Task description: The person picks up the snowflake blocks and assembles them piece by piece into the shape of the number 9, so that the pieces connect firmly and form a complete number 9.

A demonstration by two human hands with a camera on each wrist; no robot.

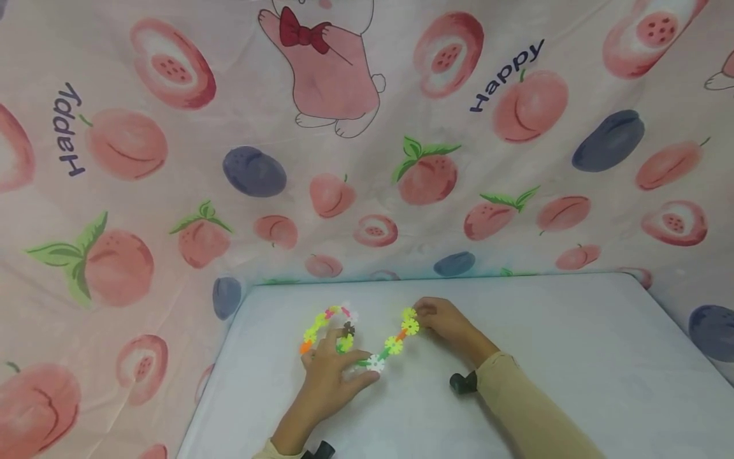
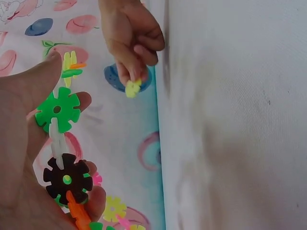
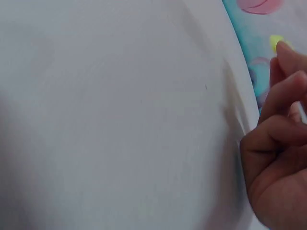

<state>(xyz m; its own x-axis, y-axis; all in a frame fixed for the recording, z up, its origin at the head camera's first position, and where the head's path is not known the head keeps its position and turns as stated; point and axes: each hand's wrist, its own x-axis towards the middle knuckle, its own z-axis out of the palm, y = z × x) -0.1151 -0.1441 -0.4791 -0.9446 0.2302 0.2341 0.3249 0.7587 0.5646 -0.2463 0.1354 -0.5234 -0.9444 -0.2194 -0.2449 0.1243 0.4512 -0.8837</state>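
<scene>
A chain of colourful plastic snowflake discs (image 1: 393,345) curves above the white table in the head view. My left hand (image 1: 329,379) holds it around the middle, thumb and fingers about the links. In the left wrist view, a green disc (image 2: 58,109) and a black disc (image 2: 68,179) lie along the palm of that hand. My right hand (image 1: 444,319) pinches a yellow disc (image 2: 133,88) by the chain's raised right end. The left wrist view shows a gap between that disc and the chain. Only part of the right hand shows in the right wrist view.
A white table (image 1: 545,382) extends under both arms. Behind it hangs a pink cloth (image 1: 367,146) printed with fruit and a cartoon animal, meeting the table's back edge. Dark wrist-worn devices show beneath each sleeve, one a black camera (image 1: 463,383) at the right.
</scene>
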